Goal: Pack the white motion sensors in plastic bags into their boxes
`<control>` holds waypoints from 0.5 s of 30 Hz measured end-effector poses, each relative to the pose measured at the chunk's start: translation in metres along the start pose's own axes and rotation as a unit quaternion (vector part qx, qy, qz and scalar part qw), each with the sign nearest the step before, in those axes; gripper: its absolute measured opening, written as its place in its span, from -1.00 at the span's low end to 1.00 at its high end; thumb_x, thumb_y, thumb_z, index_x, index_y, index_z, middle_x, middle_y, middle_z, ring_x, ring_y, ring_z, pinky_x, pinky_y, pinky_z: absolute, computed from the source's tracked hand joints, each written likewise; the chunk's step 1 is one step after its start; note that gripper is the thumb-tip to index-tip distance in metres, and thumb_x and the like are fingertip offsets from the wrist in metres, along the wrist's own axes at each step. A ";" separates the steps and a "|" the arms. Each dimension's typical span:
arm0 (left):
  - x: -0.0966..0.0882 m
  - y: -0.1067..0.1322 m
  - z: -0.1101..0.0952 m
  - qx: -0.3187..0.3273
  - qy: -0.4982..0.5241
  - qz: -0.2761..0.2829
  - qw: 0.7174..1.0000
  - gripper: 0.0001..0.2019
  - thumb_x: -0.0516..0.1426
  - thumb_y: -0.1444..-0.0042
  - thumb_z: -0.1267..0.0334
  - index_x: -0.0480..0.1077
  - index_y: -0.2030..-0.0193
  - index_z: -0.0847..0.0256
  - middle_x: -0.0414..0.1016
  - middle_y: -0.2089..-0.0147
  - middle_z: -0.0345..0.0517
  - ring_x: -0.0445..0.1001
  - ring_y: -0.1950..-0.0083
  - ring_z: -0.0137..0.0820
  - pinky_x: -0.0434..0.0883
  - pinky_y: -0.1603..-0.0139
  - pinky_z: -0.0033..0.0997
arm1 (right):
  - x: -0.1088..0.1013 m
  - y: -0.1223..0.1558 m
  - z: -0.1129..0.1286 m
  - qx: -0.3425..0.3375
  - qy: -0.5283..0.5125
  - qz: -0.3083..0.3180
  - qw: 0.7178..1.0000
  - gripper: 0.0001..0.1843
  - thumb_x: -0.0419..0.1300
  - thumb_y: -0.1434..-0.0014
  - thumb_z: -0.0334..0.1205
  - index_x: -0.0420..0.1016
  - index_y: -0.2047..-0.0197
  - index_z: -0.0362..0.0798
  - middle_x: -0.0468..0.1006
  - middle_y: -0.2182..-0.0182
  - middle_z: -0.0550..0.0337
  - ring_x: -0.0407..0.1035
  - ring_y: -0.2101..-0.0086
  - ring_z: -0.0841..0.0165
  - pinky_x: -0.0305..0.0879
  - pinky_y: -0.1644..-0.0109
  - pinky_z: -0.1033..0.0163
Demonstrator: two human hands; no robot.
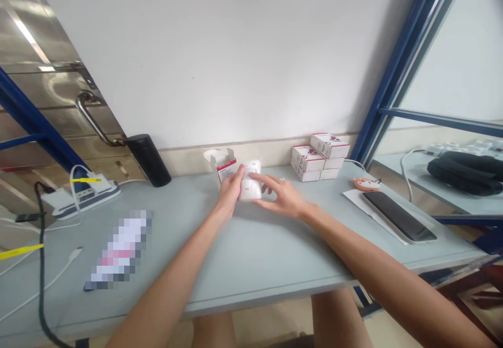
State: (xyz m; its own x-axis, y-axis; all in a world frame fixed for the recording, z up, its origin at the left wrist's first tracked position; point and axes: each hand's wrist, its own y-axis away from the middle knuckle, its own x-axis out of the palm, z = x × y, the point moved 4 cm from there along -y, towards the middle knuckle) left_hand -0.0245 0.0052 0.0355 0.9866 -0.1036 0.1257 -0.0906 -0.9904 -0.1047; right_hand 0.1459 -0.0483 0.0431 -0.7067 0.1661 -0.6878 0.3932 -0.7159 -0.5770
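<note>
- Hands [251, 193] meet at the middle of a pale grey table [243, 267], both holding one small white packet [250, 181], which stands upright or nearly so, just above the table's surface.
- Left hand [230, 193] grasps the packet's left side, with its fingers curled firmly around it.
- Right hand [281, 197] grips the packet's right end more loosely, between thumb and outstretched fingers.
- Open white carton [223, 167] with a red band stands just behind and to the left of the packet, its flap raised and nearly touching the left hand.
- Small white boxes [318, 159] with red edges sit in a stack to the right of the packet, against the wall.
- Black cylinder [148, 160] stands well to the left of the packet, near the back of the table.
- White power strip [84, 196] with a yellow tag lies farther left than the cylinder, with cables trailing from it.
- Pixelated, unreadable flat item [118, 251] lies in front of the packet and to the left.
- Dark phone [396, 217] rests on a white sheet [373, 213] well to the right of the packet.
- Orange fox-shaped trinket [367, 183] sits just behind the phone, at the sheet's far end.
</note>
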 end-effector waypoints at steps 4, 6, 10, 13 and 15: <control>-0.009 0.011 -0.026 0.212 -0.124 -0.116 0.963 -0.54 0.15 -0.33 -0.17 0.41 -0.20 0.06 0.51 -0.02 -0.03 0.52 0.02 -0.27 0.48 -0.05 -0.30 | -0.014 -0.001 0.007 -0.013 -0.003 -0.098 0.995 -0.35 0.32 -0.31 0.03 0.35 -0.42 0.27 0.59 -0.05 0.09 0.52 0.14 0.22 0.49 0.04 0.13; -0.021 0.014 -0.035 0.280 -0.170 -0.224 0.918 -0.47 0.20 -0.32 -0.08 0.28 -0.33 0.07 0.43 -0.14 0.04 0.45 -0.18 -0.20 0.37 -0.32 -0.15 | -0.020 -0.001 0.008 -0.013 -0.005 -0.154 0.988 -0.37 0.33 -0.30 0.00 0.38 -0.40 0.25 0.59 -0.02 0.09 0.51 0.19 0.26 0.51 0.06 0.13; -0.040 -0.004 -0.027 0.273 -0.224 -0.237 0.905 0.01 0.45 0.00 0.03 0.04 -0.51 0.04 0.25 -0.37 0.19 0.33 -0.38 -0.05 0.28 -0.42 0.02 | -0.023 0.000 0.008 -0.006 0.000 -0.216 0.976 -0.41 0.34 -0.26 -0.06 0.43 -0.34 0.21 0.57 -0.01 0.08 0.50 0.21 0.27 0.53 0.07 0.13; -0.041 -0.015 -0.014 0.256 -0.245 -0.117 0.928 -0.23 0.35 -0.16 0.09 0.14 -0.45 -0.02 0.40 -0.32 0.13 0.45 -0.30 -0.11 0.37 -0.34 -0.03 | -0.020 0.000 0.008 -0.010 0.000 -0.236 0.972 -0.45 0.32 -0.26 -0.06 0.44 -0.30 0.19 0.56 -0.02 0.05 0.50 0.17 0.24 0.53 0.07 0.10; -0.035 -0.010 -0.012 0.282 -0.272 -0.082 0.916 -0.31 0.34 -0.16 0.15 0.24 -0.40 -0.04 0.44 -0.31 0.08 0.46 -0.31 -0.12 0.38 -0.34 -0.06 | -0.019 0.000 0.008 -0.019 0.004 -0.243 0.970 -0.47 0.32 -0.26 -0.07 0.44 -0.28 0.18 0.56 -0.01 0.03 0.51 0.14 0.21 0.53 0.06 0.08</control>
State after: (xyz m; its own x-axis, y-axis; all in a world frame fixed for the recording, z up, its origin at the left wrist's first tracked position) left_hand -0.0596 0.0176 0.0444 0.9161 0.2552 -0.3093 -0.0024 -0.7678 -0.6407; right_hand 0.1544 -0.0566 0.0595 -0.8096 0.4834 -0.3330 0.0360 -0.5253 -0.8502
